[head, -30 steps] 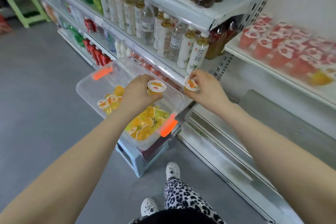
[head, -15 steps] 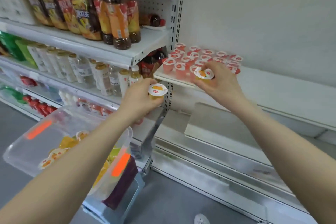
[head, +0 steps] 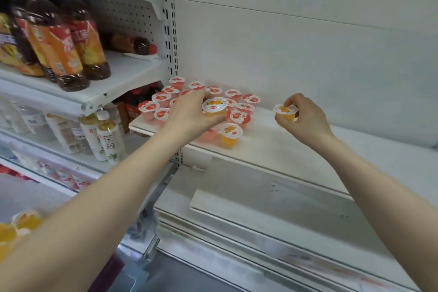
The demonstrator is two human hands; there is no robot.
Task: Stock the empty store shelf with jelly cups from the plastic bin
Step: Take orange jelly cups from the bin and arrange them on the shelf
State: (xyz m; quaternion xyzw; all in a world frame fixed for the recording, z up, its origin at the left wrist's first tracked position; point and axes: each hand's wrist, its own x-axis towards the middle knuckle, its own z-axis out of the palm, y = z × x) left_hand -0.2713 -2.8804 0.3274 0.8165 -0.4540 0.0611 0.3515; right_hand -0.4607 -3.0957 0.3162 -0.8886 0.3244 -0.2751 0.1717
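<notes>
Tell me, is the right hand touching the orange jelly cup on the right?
Touching. The head view shows the right hand pinching the orange jelly cup round its rim.

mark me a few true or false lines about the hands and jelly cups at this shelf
1. The left hand grips a small orange plastic jelly cup. True.
2. The right hand is empty. False: it pinches a second orange jelly cup.
3. The pink red-lidded jelly cups cluster at the right end of the white metal shelf. False: the left end.
4. A third orange jelly cup stands unheld near the shelf's front edge. True.
</notes>
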